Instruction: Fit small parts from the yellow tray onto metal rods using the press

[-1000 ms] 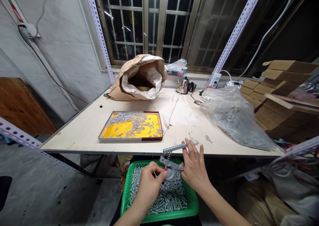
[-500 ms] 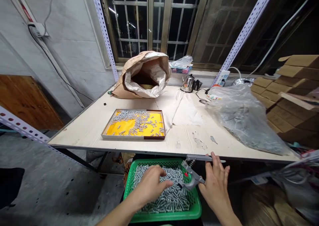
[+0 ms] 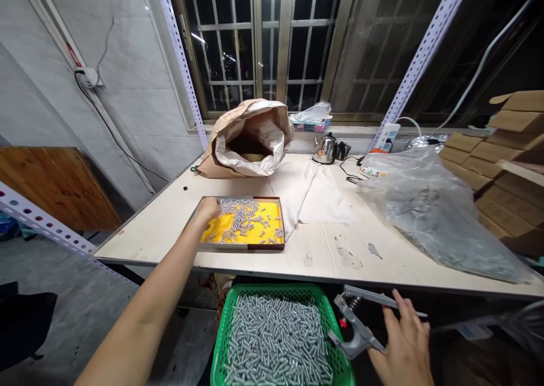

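At the far left of the shallow tray [image 3: 267, 245], my left hand [image 3: 209, 209] reaches down to a pile of small silvery screws [image 3: 243, 211] on a yellow lining. Its fingers look bent and pressed together, and their tips are hidden. My right hand [image 3: 403, 338] is wrapped round the handles of a grey plier-like hand tool [image 3: 359, 332] with a coil spring and a red piece. This tool is held in front of the table edge, right of a green basket [image 3: 346, 369]. Many silvery screws [image 3: 276, 340] fill the basket.
On the table [image 3: 238, 263] behind the tray stands an open brown paper sack [image 3: 212, 153]. Farther right are a metal kettle [image 3: 325, 149], a white cloth [image 3: 325, 196] and a large clear plastic bag [image 3: 437, 204]. Cardboard boxes [image 3: 505, 187] are stacked at the right.
My left hand has moved from above the green basket up and left into the tray. My right hand still holds the plier-like tool, now lower and farther right in view; the view has shifted.
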Action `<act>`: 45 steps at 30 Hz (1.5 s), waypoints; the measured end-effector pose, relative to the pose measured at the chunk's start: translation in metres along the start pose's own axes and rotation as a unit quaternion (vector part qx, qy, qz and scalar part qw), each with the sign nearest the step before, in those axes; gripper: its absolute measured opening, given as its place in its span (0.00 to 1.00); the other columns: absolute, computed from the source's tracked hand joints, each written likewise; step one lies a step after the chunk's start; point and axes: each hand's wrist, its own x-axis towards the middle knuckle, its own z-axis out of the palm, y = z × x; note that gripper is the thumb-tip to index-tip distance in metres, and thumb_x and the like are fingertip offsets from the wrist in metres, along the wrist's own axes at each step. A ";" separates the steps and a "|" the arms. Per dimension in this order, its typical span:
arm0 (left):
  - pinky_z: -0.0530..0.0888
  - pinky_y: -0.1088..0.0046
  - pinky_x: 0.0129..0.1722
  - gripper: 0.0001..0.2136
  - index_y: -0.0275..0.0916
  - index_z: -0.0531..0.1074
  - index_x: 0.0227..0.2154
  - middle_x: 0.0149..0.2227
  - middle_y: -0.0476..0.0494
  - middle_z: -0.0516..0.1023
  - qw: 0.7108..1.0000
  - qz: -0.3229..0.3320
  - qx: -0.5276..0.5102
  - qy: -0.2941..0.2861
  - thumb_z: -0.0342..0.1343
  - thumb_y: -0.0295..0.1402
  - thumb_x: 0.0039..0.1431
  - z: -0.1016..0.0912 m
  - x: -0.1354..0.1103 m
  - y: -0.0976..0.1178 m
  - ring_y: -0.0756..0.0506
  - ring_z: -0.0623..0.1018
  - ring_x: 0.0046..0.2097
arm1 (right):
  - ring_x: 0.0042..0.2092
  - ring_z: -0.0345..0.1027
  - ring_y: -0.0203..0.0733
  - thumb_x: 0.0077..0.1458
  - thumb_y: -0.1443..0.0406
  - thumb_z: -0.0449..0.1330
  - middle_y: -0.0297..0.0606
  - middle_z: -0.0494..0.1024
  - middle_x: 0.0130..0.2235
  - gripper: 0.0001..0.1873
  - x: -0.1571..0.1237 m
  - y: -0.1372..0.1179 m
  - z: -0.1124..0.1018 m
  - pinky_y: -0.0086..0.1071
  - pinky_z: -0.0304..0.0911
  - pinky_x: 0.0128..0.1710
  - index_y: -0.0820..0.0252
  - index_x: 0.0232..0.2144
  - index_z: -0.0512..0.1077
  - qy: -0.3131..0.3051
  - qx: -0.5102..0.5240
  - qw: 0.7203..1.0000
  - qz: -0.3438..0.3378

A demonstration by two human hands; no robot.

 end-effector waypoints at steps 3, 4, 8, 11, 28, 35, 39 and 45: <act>0.74 0.61 0.43 0.13 0.36 0.70 0.45 0.45 0.42 0.74 0.998 0.021 0.041 -0.047 0.54 0.37 0.62 0.014 -0.001 -0.007 0.44 0.76 0.44 | 0.64 0.46 0.67 0.55 0.61 0.46 0.60 0.55 0.62 0.26 0.001 -0.005 0.005 0.66 0.51 0.55 0.67 0.55 0.56 -0.001 0.016 1.000 0.005; 0.74 0.62 0.43 0.12 0.35 0.71 0.44 0.44 0.42 0.74 0.997 0.029 0.050 -0.056 0.55 0.37 0.61 0.019 -0.003 -0.008 0.45 0.76 0.43 | 0.64 0.46 0.67 0.55 0.62 0.46 0.61 0.55 0.61 0.26 0.003 -0.009 0.005 0.66 0.50 0.55 0.68 0.54 0.57 0.000 0.023 1.000 0.011; 0.70 0.70 0.38 0.04 0.35 0.74 0.28 0.34 0.41 0.78 0.995 0.052 0.069 -0.054 0.60 0.31 0.53 0.028 -0.009 -0.018 0.43 0.76 0.38 | 0.64 0.44 0.65 0.55 0.63 0.46 0.61 0.55 0.61 0.25 0.007 -0.022 0.003 0.65 0.49 0.57 0.69 0.53 0.57 -0.004 0.048 0.999 0.005; 0.68 0.72 0.35 0.02 0.36 0.73 0.24 0.31 0.41 0.79 0.996 0.056 0.068 -0.030 0.60 0.28 0.49 0.023 -0.010 -0.035 0.42 0.77 0.38 | 0.65 0.44 0.65 0.55 0.62 0.46 0.61 0.55 0.62 0.24 0.007 -0.024 0.002 0.65 0.48 0.57 0.68 0.53 0.58 -0.007 0.054 0.999 0.001; 0.68 0.68 0.40 0.06 0.36 0.71 0.15 0.24 0.38 0.76 0.991 0.086 -0.097 0.015 0.57 0.19 0.40 0.035 -0.022 -0.008 0.38 0.76 0.38 | 0.64 0.47 0.64 0.56 0.62 0.47 0.59 0.56 0.61 0.22 0.027 -0.042 -0.008 0.65 0.49 0.57 0.67 0.50 0.60 -0.002 0.037 0.999 -0.029; 0.71 0.71 0.33 0.13 0.32 0.71 0.41 0.29 0.42 0.75 0.956 0.095 -0.275 -0.020 0.46 0.30 0.58 0.031 -0.100 0.001 0.47 0.75 0.30 | 0.66 0.42 0.59 0.55 0.65 0.50 0.57 0.54 0.63 0.22 0.069 -0.052 -0.014 0.60 0.45 0.60 0.68 0.52 0.60 -0.024 0.010 0.999 -0.047; 0.70 0.75 0.29 0.11 0.35 0.70 0.33 0.24 0.49 0.73 0.834 0.075 -0.512 -0.189 0.58 0.39 0.51 0.049 -0.175 0.021 0.50 0.73 0.27 | 0.66 0.41 0.57 0.50 0.68 0.53 0.54 0.53 0.64 0.26 0.098 -0.067 -0.012 0.59 0.40 0.62 0.68 0.53 0.60 -0.052 0.024 0.997 -0.060; 0.58 0.80 0.22 0.19 0.34 0.71 0.22 0.21 0.52 0.70 0.709 -0.074 -0.647 -0.272 0.73 0.36 0.27 0.081 -0.218 0.045 0.55 0.66 0.23 | 0.67 0.38 0.53 0.44 0.69 0.55 0.50 0.52 0.65 0.31 0.111 -0.088 -0.009 0.56 0.28 0.65 0.69 0.53 0.61 -0.079 0.046 0.991 -0.093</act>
